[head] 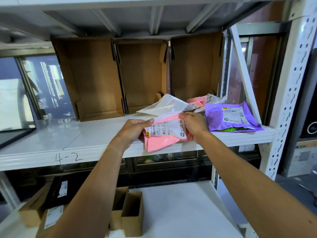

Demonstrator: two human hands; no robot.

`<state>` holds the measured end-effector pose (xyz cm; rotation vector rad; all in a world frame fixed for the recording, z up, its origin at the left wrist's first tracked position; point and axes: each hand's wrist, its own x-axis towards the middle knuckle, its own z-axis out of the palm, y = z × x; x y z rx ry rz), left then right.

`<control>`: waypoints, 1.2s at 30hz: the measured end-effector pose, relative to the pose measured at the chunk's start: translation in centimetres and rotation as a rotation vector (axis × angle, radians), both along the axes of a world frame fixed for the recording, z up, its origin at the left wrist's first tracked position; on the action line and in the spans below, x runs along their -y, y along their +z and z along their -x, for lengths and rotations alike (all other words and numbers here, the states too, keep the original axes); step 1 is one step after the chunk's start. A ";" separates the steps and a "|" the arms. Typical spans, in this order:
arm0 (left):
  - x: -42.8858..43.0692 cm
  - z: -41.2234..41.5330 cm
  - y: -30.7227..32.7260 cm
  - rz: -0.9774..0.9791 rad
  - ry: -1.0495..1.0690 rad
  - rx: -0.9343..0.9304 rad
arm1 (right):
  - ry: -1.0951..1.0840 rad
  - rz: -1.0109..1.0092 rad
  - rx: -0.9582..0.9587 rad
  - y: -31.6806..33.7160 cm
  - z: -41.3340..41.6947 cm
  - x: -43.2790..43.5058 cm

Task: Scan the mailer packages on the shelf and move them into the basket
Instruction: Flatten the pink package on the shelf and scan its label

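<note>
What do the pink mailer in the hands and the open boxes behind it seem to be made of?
Pink mailer: probably thin glossy plastic film; it wrinkles and reflects light. Open boxes: matte brown cardboard, likely corrugated, judging by the thick folded flaps.

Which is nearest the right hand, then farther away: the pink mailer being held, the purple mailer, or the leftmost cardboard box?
1. Pink mailer: pinched by the right hand itself.
2. Purple mailer: just to its right, on the shelf.
3. Leftmost cardboard box: back left of the shelf.

Two pink mailers [159, 140], one purple mailer [216, 115], three boxes [92, 78] standing behind.
</note>
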<state>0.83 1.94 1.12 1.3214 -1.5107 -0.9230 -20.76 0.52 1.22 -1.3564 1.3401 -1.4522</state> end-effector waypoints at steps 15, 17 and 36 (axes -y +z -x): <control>-0.6 0.2 0.1 0.023 0.050 0.062 | -0.090 0.026 -0.024 0.0 -0.1 0.5; -0.5 0.2 0.2 0.005 0.037 0.057 | -0.091 0.033 -0.032 -0.1 -0.1 0.7; 0.6 0.4 -0.6 0.106 0.240 -0.063 | 0.248 -0.034 -0.039 -0.5 0.2 0.5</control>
